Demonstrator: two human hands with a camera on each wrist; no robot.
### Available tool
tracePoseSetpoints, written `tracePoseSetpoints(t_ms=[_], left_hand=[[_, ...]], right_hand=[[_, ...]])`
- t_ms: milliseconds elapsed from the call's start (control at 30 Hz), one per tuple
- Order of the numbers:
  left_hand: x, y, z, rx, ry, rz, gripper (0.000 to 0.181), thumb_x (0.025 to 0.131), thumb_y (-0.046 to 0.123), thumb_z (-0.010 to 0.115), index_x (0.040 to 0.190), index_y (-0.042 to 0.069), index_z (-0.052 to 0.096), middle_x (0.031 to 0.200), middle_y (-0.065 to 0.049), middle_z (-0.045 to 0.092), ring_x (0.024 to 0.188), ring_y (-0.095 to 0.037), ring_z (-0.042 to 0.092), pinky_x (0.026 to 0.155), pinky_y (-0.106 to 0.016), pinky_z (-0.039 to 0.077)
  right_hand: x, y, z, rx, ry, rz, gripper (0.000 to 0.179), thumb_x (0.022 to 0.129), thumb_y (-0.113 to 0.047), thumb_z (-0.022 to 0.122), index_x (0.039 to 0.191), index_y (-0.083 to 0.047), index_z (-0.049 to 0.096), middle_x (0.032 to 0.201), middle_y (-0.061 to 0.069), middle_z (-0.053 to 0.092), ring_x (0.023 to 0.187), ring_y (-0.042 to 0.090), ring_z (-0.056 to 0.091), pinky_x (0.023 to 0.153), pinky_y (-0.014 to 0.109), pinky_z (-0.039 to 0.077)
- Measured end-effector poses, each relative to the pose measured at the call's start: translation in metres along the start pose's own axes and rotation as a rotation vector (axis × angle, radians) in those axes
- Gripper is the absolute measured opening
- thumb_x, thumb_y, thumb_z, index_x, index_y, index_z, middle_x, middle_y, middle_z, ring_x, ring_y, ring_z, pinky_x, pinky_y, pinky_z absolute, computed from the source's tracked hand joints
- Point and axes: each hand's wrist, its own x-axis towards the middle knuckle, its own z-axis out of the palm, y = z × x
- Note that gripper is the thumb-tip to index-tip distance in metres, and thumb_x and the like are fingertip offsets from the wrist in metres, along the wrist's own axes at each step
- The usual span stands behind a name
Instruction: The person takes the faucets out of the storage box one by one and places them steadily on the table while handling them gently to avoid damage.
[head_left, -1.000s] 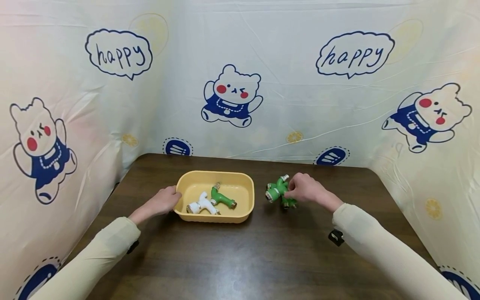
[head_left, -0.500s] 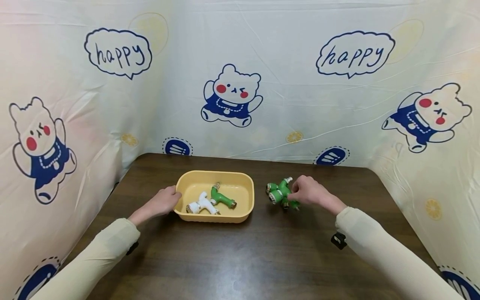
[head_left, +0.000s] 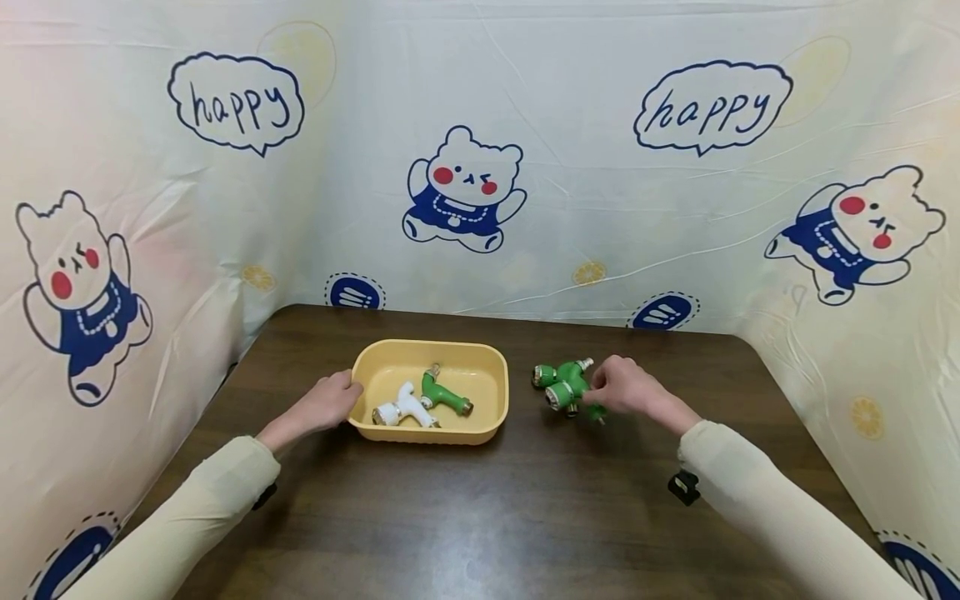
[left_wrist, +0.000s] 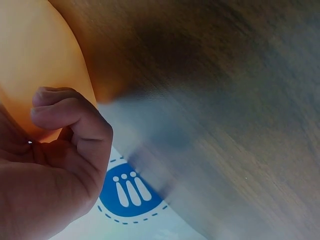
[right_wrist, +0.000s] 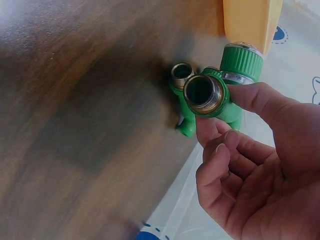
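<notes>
My left hand (head_left: 325,402) grips the left rim of a yellow plastic basin (head_left: 446,437); in the left wrist view its fingers curl at the basin's edge. Inside lie a white tap (head_left: 408,406) and a green tap (head_left: 448,398). To the right of the basin, my right hand (head_left: 632,390) pinches another green tap (head_left: 567,389) between thumb and fingers. The right wrist view shows this tap's threaded brass opening (right_wrist: 202,95) facing the camera. Close beside it is a further green tap (head_left: 543,376), partly hidden by the held one.
A dark brown wooden table (head_left: 450,517) carries everything. Pale cloth (head_left: 585,125) printed with bears and words surrounds it at the back and sides. The basin stands left of the green taps.
My right hand has shifted slightly right and toward me with the pinched green tap, drawing it a little away from the tap beside it. My left hand stays on the basin rim.
</notes>
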Motion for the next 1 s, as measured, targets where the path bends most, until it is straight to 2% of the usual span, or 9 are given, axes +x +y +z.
tracePoseSetpoints(t_ms=[233,367,733,1000], left_hand=[[0.0,0.0,0.002,0.022,0.017,0.03,0.033,0.108,0.018,0.036,0.114,-0.008,0.056,0.077,-0.009,0.057,0.06,-0.019,0.056,0.055,-0.032,0.047],[0.001,0.0,0.002,0.016,0.009,0.013,0.034,0.108,0.018,0.035,0.117,-0.008,0.055,0.078,-0.01,0.057,0.061,-0.019,0.057,0.055,-0.031,0.047],[0.001,0.0,0.001,0.009,0.0,0.003,0.039,0.109,0.019,0.035,0.126,-0.011,0.052,0.079,-0.012,0.058,0.061,-0.02,0.057,0.055,-0.032,0.048],[-0.001,0.0,0.001,0.012,0.011,0.029,0.035,0.108,0.019,0.036,0.117,-0.009,0.055,0.078,-0.011,0.057,0.06,-0.02,0.056,0.055,-0.033,0.048]], right_hand=[[-0.002,0.007,0.001,0.007,0.007,0.013,0.041,0.092,-0.014,0.076,0.058,-0.016,0.053,0.054,-0.009,0.043,0.051,0.007,0.039,0.05,0.024,0.031],[-0.003,0.012,0.001,0.019,0.007,0.017,0.044,0.093,-0.015,0.076,0.058,-0.018,0.049,0.054,-0.009,0.04,0.05,0.007,0.037,0.049,0.024,0.029],[-0.007,0.023,0.001,0.035,0.028,0.037,0.037,0.093,-0.016,0.076,0.061,-0.013,0.058,0.054,-0.008,0.044,0.052,0.008,0.039,0.05,0.026,0.03],[-0.008,0.033,0.003,0.04,0.046,0.05,0.039,0.093,-0.017,0.075,0.06,-0.014,0.056,0.054,-0.009,0.041,0.052,0.008,0.035,0.05,0.027,0.028]])
